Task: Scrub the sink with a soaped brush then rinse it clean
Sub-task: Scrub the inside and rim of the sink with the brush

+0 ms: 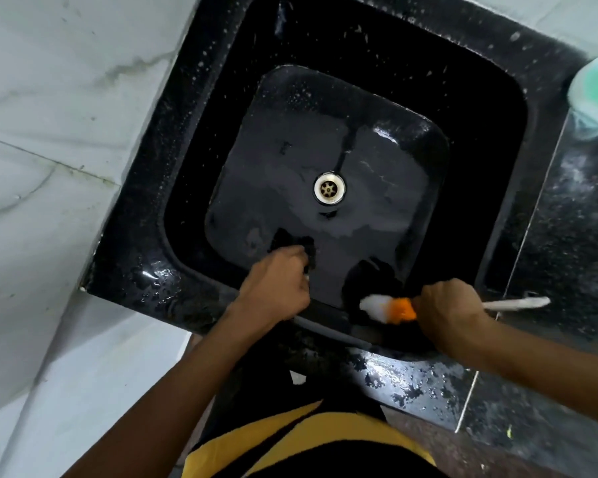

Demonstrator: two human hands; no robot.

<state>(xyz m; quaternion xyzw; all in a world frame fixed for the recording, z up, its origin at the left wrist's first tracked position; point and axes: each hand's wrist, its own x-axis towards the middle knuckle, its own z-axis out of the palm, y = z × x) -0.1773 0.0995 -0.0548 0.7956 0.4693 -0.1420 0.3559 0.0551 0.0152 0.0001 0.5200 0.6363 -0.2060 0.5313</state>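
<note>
Brush (387,309) gripped in right hand (451,313) at sink (201,132) front wall, left hand (277,288) curled, contents unclear

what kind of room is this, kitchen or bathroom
Probably a kitchen or utility wash area, though I cannot rule out a bathroom. A deep black square sink with a central drain sits in a wet, speckled dark stone counter, against pale marble-look tiled walls.

Sink (201,188) basin open; both hands crowd near rim.
</note>
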